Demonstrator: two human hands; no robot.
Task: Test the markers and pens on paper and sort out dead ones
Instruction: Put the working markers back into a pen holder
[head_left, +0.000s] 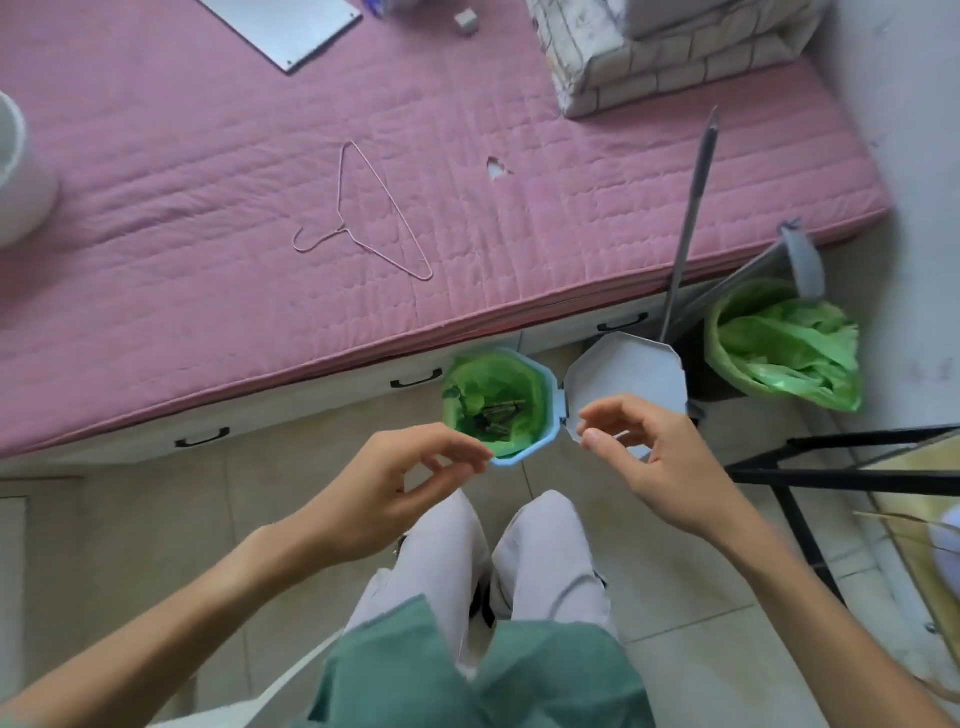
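Now both hands, left hand (395, 478) and right hand (654, 457), hover loosely curled and empty at frame centre over the small blue bin (551, 395), where dark pens (501, 413), apparently, lie inside.

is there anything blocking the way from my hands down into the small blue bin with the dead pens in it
Nothing visible does. The small blue bin has its lid swung open to the right, so its green liner and the pens inside are exposed. The left hand and right hand hover just in front of its rim, both holding nothing.
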